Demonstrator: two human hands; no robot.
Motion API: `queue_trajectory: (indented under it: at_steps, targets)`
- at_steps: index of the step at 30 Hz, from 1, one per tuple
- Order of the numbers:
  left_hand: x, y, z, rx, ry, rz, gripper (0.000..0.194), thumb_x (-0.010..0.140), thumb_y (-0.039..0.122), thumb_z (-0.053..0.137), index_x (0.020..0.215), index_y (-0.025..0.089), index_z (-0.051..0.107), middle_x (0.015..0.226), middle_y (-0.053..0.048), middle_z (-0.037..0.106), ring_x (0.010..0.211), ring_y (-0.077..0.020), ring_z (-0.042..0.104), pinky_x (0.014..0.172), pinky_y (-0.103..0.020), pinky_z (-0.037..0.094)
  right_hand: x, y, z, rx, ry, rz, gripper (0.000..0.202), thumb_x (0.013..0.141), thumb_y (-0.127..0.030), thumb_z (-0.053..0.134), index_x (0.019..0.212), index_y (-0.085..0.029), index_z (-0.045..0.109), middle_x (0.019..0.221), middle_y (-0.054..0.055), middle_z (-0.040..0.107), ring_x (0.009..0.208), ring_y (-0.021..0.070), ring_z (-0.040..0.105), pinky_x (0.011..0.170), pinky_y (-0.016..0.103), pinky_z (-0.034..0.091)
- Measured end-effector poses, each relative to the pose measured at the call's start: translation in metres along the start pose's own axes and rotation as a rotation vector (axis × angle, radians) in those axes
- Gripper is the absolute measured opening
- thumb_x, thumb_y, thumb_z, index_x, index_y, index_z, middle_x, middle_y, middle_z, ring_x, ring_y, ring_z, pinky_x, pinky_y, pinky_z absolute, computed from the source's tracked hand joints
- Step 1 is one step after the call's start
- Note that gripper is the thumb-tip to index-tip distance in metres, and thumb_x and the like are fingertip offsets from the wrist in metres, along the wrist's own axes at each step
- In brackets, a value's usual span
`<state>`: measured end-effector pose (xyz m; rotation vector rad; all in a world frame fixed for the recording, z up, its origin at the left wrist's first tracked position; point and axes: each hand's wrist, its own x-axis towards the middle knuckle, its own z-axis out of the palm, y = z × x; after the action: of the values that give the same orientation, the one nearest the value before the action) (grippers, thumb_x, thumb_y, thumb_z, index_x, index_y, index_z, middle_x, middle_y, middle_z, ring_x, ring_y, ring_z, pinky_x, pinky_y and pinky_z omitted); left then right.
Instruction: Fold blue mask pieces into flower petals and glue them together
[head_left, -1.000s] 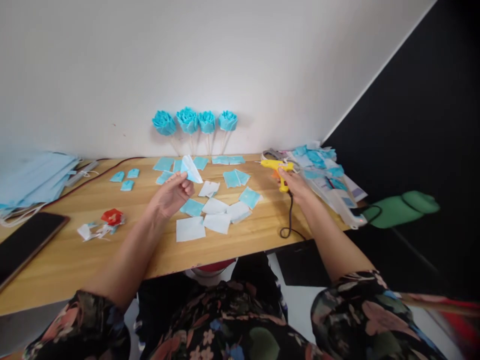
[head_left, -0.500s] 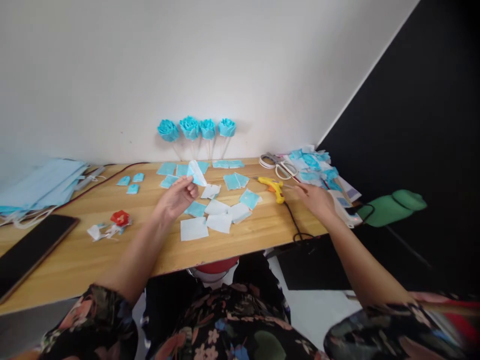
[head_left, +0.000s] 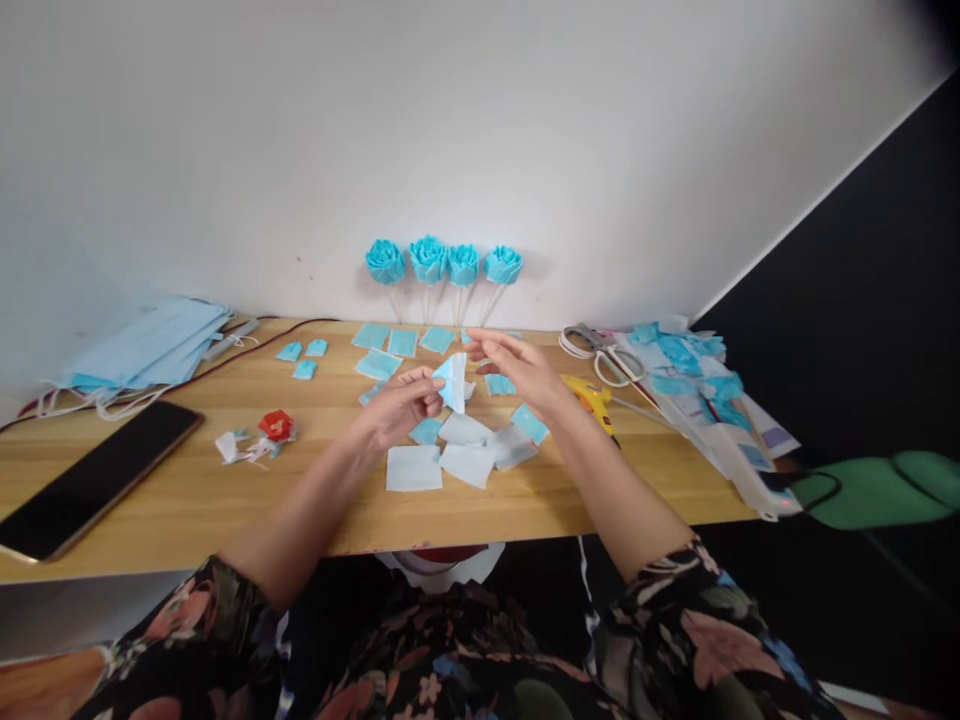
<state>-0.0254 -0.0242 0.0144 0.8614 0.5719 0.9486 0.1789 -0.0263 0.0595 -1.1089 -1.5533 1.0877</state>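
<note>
Pinched in my left hand [head_left: 405, 405] is a folded piece of blue and white mask fabric [head_left: 453, 382], held above the table. My right hand [head_left: 521, 372] is close by on its right, fingers apart and pointing left, with nothing visible in them. Whether its fingertips touch the fabric I cannot tell. Several white squares [head_left: 414, 468] and blue squares [head_left: 379, 364] of the same fabric lie beneath and behind my hands. The yellow glue gun [head_left: 591, 398] rests on the table, partly hidden by my right forearm.
Blue fabric flowers [head_left: 429, 260] on sticks lean against the wall. At left are face masks [head_left: 154, 340], a phone [head_left: 101, 478], small folded blue pieces [head_left: 304, 370] and a red scrap [head_left: 276, 425]. On the right sit scissors [head_left: 619, 365], blue scraps [head_left: 679, 350] and a power strip [head_left: 750, 485].
My right hand has moved left from beside the glue gun to the fabric piece. My left hand still holds that piece, now turned differently. The whole view has shifted.
</note>
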Motion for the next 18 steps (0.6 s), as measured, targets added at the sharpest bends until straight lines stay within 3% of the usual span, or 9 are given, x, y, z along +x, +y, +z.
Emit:
queue_trajectory:
  at_steps: [4,8,13,18]
  targets:
    - [0.001,-0.002,0.000,0.041,0.026,-0.001,0.038,0.064,0.030,0.089,0.063,0.017,0.053,0.047,0.006,0.048,0.046,-0.0071,0.047,0.051,-0.021,0.036,0.017,-0.002,0.008,-0.055,-0.175,-0.009,0.044,0.093,-0.050,0.058,0.123,-0.022,0.071,0.111,0.008,0.075,0.101,0.0178,0.067,0.086,0.031,0.055]
    - [0.001,-0.002,-0.001,0.102,0.057,-0.001,0.033,0.064,0.029,0.088,0.065,0.017,0.057,0.046,0.006,0.048,0.045,-0.0074,0.045,0.050,-0.022,0.033,0.020,-0.001,0.011,-0.205,-0.276,-0.024,0.045,0.093,-0.050,0.058,0.126,-0.023,0.071,0.092,0.002,0.071,0.083,0.0135,0.061,0.074,0.026,0.049]
    - [0.002,-0.003,-0.003,0.163,0.073,0.009,0.028,0.067,0.027,0.084,0.064,0.016,0.058,0.046,0.005,0.047,0.045,-0.0070,0.042,0.050,-0.022,0.031,0.024,0.003,0.014,-0.247,-0.280,-0.041,0.038,0.087,-0.035,0.062,0.123,-0.023,0.071,0.071,-0.004,0.057,0.061,0.0095,0.046,0.057,0.023,0.036]
    - [0.003,-0.003,-0.005,0.186,0.084,0.033,0.025,0.069,0.026,0.082,0.063,0.016,0.059,0.047,0.004,0.049,0.046,-0.0069,0.042,0.050,-0.022,0.030,0.032,0.008,0.006,-0.215,-0.234,-0.038,0.041,0.086,-0.032,0.061,0.124,-0.021,0.070,0.076,-0.002,0.064,0.068,0.0110,0.055,0.066,0.025,0.046]
